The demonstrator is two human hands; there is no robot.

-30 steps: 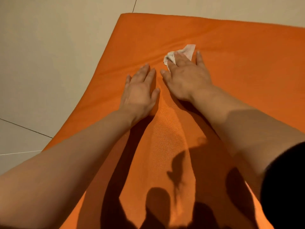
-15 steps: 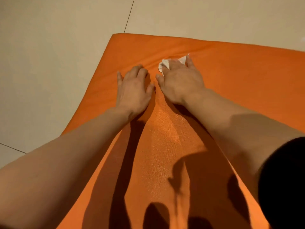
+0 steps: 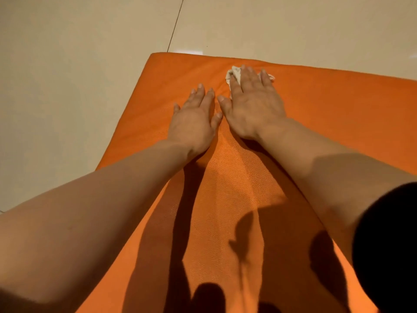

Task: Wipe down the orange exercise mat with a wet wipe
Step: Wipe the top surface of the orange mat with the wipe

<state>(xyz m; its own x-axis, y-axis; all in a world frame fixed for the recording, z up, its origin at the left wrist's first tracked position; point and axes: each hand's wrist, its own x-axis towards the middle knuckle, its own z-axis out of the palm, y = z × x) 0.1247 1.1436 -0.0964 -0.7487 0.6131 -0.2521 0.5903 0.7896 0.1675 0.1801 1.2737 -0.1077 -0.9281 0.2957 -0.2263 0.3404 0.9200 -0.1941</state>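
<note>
Sleeve: a black sleeve edge (image 3: 388, 245) sat nearest, at 4 o'clock.
Mat: the flat orange textured exercise mat (image 3: 338, 114) lay on the floor, running from near to 12 o'clock.
Left hand: the left hand (image 3: 194, 118) lay flat on the mat, fingers straight, holding nothing.
Right hand: the right hand (image 3: 252, 102), just beside at 1 o'clock, pressed straight fingers on the wipe.
Wipe: the crumpled white wet wipe (image 3: 233, 75) sat under those fingertips, near the mat's far edge.
Floor: beige tiled floor (image 3: 79, 64) lay beyond.

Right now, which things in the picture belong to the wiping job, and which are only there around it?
Belong to the job:
orange mat
wet wipe, pressed flat under the right hand
left hand, resting flat on the mat

Only there:
tiled floor
black sleeve at the right edge
</note>
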